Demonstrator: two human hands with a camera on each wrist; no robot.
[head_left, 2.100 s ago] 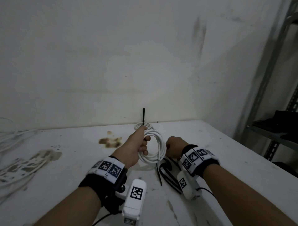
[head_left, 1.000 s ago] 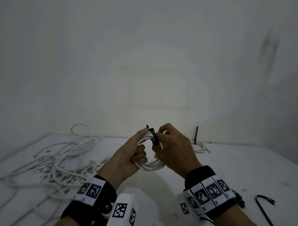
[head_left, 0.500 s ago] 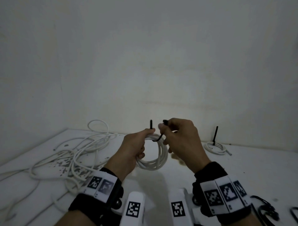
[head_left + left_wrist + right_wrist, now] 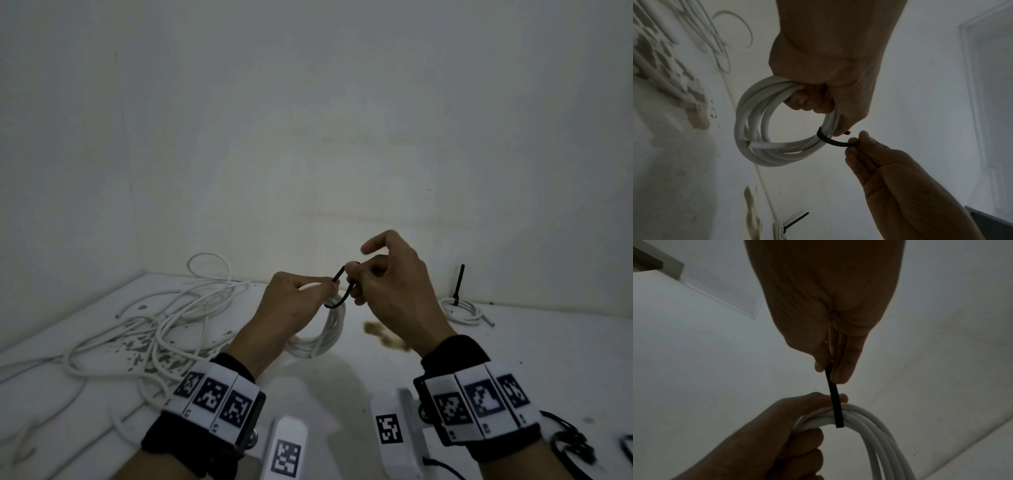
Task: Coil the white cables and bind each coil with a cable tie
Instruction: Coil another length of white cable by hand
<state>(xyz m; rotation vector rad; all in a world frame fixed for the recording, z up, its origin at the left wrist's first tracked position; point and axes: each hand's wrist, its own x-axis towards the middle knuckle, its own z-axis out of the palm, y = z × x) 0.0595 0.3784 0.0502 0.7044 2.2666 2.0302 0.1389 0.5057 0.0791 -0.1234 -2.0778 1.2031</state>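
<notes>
My left hand (image 4: 313,291) grips the top of a white cable coil (image 4: 320,339) and holds it upright above the table (image 4: 513,359). A black cable tie (image 4: 342,297) loops under the coil's strands beside my left thumb. My right hand (image 4: 356,275) pinches one end of the tie just right of the coil, index finger lifted. In the left wrist view the tie (image 4: 831,141) curves from the coil (image 4: 760,129) to my right fingertips (image 4: 854,142). In the right wrist view the tie (image 4: 835,404) runs straight down over the coil (image 4: 869,426).
A bound coil (image 4: 460,310) with a black tie (image 4: 459,281) standing upright lies at the back right by the wall. Loose white cables (image 4: 154,318) sprawl over the left of the table. Spare black ties (image 4: 568,445) lie at the lower right edge.
My right hand came up from the spare ties on the table with a tie, put it round the coil, and now holds its end higher with the index finger raised.
</notes>
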